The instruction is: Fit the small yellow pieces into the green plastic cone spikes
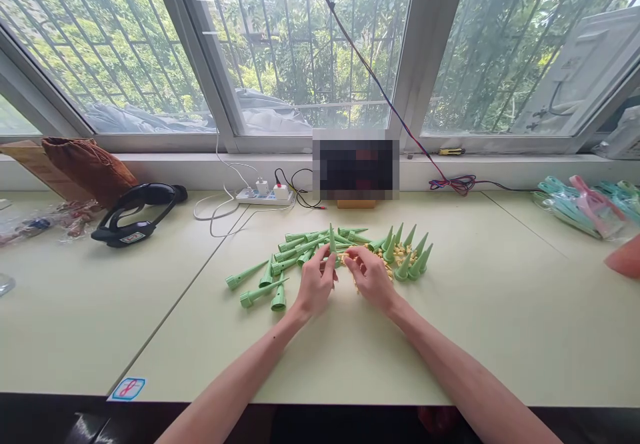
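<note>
My left hand (317, 284) is closed around a green plastic plant watering spike (332, 237), held upright with its point up. Just to its right, my right hand (373, 276) has its fingers drawn together over a heap of small yellow pieces (389, 269); whether a piece is between the fingertips I cannot make out. Several loose green spikes (295, 251) lie in a pile beyond and left of my left hand, one of them (260, 294) nearest the front. On the right, more spikes (415, 267) stand point up among and beside the yellow pieces.
A power strip (265, 195) with plugs and cables lies at the back, beside a blurred dark screen (356, 167). Black headphones (140, 214) and a brown pouch (90, 171) are at left. Bagged plastic items (585, 207) lie at right. A cable bundle (453, 183) hangs down behind.
</note>
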The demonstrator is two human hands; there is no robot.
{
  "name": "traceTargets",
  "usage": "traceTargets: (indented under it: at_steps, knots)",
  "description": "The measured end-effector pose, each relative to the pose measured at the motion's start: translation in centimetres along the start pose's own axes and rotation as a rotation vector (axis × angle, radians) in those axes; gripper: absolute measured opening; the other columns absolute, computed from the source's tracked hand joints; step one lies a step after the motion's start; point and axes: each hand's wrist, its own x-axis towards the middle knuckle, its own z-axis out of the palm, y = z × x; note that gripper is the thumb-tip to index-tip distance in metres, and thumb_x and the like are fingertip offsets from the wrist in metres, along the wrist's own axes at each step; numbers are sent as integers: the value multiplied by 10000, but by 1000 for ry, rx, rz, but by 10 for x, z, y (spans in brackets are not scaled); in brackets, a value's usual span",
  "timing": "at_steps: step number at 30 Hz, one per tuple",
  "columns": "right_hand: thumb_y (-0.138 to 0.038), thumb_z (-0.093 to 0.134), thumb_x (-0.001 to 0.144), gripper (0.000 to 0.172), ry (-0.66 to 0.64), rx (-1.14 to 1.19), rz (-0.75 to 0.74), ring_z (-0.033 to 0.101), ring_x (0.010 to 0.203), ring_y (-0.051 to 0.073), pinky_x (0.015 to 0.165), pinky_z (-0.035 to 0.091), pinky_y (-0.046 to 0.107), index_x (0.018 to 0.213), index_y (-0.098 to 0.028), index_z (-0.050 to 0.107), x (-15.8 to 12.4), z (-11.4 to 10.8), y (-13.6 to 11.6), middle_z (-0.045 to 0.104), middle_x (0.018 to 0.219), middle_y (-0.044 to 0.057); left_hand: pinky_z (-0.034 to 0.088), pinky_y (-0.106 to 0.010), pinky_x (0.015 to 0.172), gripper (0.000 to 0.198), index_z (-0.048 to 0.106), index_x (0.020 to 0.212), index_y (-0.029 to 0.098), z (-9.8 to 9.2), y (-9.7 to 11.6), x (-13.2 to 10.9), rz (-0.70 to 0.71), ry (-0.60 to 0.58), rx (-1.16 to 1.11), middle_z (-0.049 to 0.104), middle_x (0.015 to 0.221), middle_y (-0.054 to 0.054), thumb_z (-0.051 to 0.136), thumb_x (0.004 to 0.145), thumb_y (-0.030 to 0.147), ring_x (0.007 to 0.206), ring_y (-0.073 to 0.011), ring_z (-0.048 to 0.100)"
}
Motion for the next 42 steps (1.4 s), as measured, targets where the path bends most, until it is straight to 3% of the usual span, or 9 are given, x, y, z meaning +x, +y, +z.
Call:
traceTargets:
  at_steps: [9,15,20,37,42]
  knots:
    - [-297,453,991,200,22,10,-73,605,789,177,630,481,286,1023,-192,621,1,0,4,671,952,73,425,-225,389,410,596,1214,183,0,2,0,-2,-2,-1,494,536,40,488,941,469,450,-125,540]
    - [-298,480,977,191,10,18,-89,611,771,182,594,479,284,1046,-202,629,0,-1,1,678,974,89,419,-217,359,417,601,1194,173,1,3,0,-10,20,-23,557,607,18,502,929,478,438,-113,539]
    - [-277,469,985,203,38,34,-99,617,785,184,648,489,295,986,-196,655,1,-1,5,684,914,76,401,-215,356,403,605,1170,172,0,3,0,-11,23,-7,599,715,0,511,922,475,424,-90,518]
    - [-286,467,973,193,14,2,-48,599,706,169,636,484,284,900,-185,614,0,0,7,672,850,67,389,-212,383,387,580,1166,180,1,-1,-4,-2,1,37,565,626,24,485,936,475,419,-102,518]
    - [-305,456,977,213,27,-20,-39,551,644,156,599,451,270,860,-191,593,-1,1,8,645,792,49,387,-200,370,370,575,1159,185,2,1,-6,28,-8,26,644,823,-23,495,933,467,417,-70,513]
